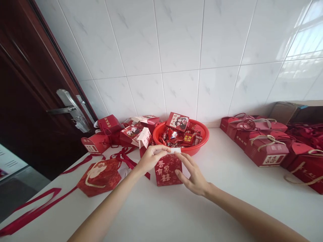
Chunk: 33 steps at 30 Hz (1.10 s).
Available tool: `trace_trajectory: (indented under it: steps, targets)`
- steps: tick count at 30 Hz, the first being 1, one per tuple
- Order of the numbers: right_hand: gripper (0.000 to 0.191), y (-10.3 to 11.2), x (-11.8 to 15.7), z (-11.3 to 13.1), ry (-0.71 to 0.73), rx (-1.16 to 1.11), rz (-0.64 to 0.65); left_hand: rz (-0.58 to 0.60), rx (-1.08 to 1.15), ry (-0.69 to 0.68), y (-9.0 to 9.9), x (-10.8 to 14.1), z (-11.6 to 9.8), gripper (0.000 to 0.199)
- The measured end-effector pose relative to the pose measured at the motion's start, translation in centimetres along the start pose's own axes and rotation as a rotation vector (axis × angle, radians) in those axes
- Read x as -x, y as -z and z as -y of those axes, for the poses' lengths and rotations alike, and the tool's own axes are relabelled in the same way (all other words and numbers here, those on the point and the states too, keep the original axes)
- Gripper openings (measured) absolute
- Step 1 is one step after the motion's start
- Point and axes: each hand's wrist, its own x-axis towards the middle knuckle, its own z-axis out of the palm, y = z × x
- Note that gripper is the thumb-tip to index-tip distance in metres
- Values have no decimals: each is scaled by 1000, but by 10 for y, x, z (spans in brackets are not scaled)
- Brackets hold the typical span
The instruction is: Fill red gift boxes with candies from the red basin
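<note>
In front of me a red gift box (pixel 168 173) with gold Chinese characters stands upright on the white table. Its pale top flap (pixel 174 150) sticks up between my hands. My left hand (pixel 152 156) pinches the flap's left end, thumb and fingers pressed together. On the other side my right hand (pixel 194 173) has its index fingertip at the flap's right end and its thumb against the box's right front edge. Just behind the box is a red plastic basket (pixel 205 137) of wrapped candies (pixel 176 136), with a small printed red box (pixel 178 121) on top.
Several red boxes (pixel 108 124) and loose ribbons (pixel 32 215) lie to the left, near a hexagonal red box (pixel 101 176). More handled boxes (pixel 267 148) line the right side by a cardboard carton (pixel 287 112). A tiled wall (pixel 176 50) stands behind; a dark door (pixel 32 84) is at left.
</note>
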Motion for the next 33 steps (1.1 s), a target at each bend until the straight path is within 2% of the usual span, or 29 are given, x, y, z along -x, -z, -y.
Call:
trace_trajectory:
  steps: [5,11,18,22,25,27,29,33]
  targets:
    - [53,8,-6,4,9,-9,13,-5,-6,59,-1,-1,1,27]
    - [39,12,-11,13,-28,-127,-18,-30,-74,23,-1,-3,-2,24]
    - [21,16,-16,25,-113,-263,-31,27,-145,28,7,-2,-7,32]
    - [19,26,-23,26,-104,-182,-58,75,-116,69,8,0,-10,40]
    - [20,45,-41,15,-82,-70,-166,122,-98,79,6,2,-11,40]
    - [14,59,-58,0,-111,-30,-200,143,-116,79,3,3,-11,40]
    - [12,72,-77,-19,-222,-34,-220,164,-126,71,-1,3,-11,38]
    - [11,86,-106,-57,-430,-46,-173,201,-83,54,-15,1,-12,30]
